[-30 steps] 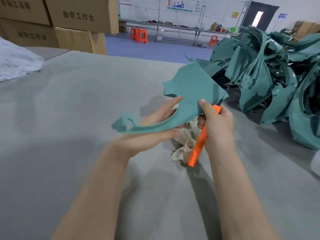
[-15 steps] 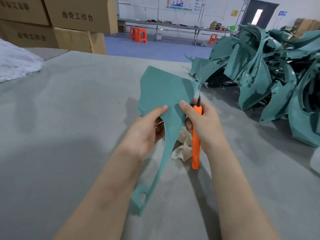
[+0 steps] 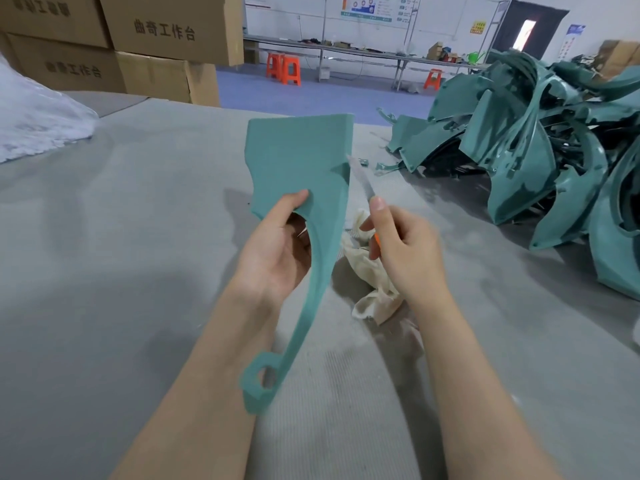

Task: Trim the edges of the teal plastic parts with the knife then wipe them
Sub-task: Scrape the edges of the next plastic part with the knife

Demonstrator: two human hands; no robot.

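Observation:
My left hand (image 3: 277, 251) grips a flat teal plastic part (image 3: 298, 161) upright, thumb on its face, with the part's narrow tail and ring end hanging down toward me. My right hand (image 3: 405, 251) holds the orange-handled knife (image 3: 362, 180); its blade points up and lies against the part's right edge. Most of the orange handle is hidden inside my fist. A crumpled cream cloth (image 3: 370, 275) lies on the grey table (image 3: 104, 254) under my hands.
A big pile of teal plastic parts (image 3: 540, 157) fills the table's right side. White bagged material (image 3: 38, 119) sits at the far left, with stacked cardboard boxes (image 3: 156, 39) behind. Small teal offcuts (image 3: 384, 166) lie near the pile.
The part was turned from lying sideways to standing upright with its tail down. My right hand raised the knife, and the blade now rests along the part's right edge.

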